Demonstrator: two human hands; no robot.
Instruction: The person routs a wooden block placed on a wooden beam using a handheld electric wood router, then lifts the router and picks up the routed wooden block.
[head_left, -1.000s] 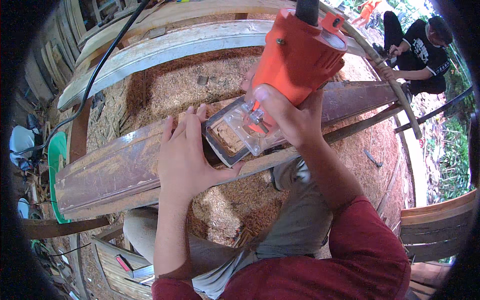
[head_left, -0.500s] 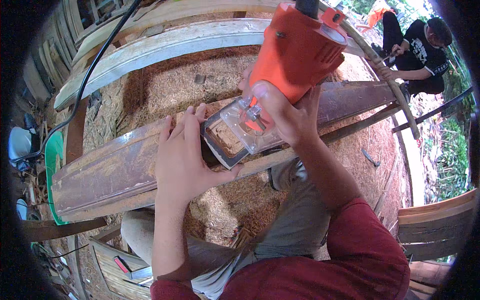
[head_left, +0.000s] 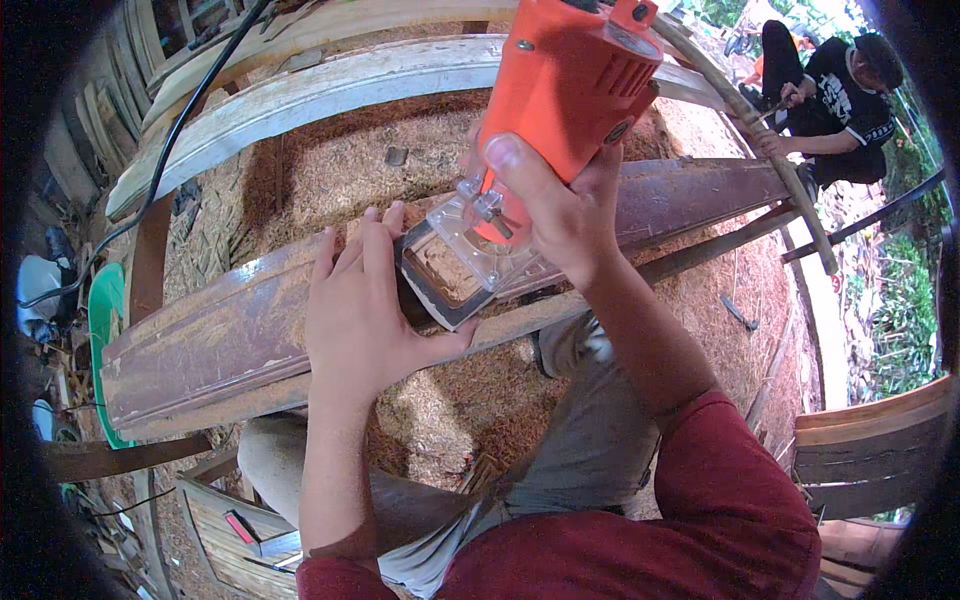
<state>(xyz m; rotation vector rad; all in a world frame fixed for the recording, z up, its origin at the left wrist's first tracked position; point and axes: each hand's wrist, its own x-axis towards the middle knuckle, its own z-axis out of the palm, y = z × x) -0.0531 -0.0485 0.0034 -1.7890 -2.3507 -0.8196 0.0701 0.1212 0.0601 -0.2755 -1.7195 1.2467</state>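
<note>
My right hand is wrapped round the body of an orange trim router, its thumb on the near side. The router leans, with its clear plastic base over the right part of a dark rectangular frame template. Through the template's opening, pale cut wood and shavings show. My left hand grips the template's left side, fingers over the far side and thumb along the near corner. Beneath lies a long brown wooden board, dusted with sawdust. The router's bit is hard to make out.
A pale plank crosses beyond the board. A black cable hangs at left, near a green plastic object. Wood shavings cover the ground. Another person crouches at far right, hands near a wooden pole.
The router has shifted a little to the left and away from me, along with my right hand. My left hand and the template have stayed almost in place.
</note>
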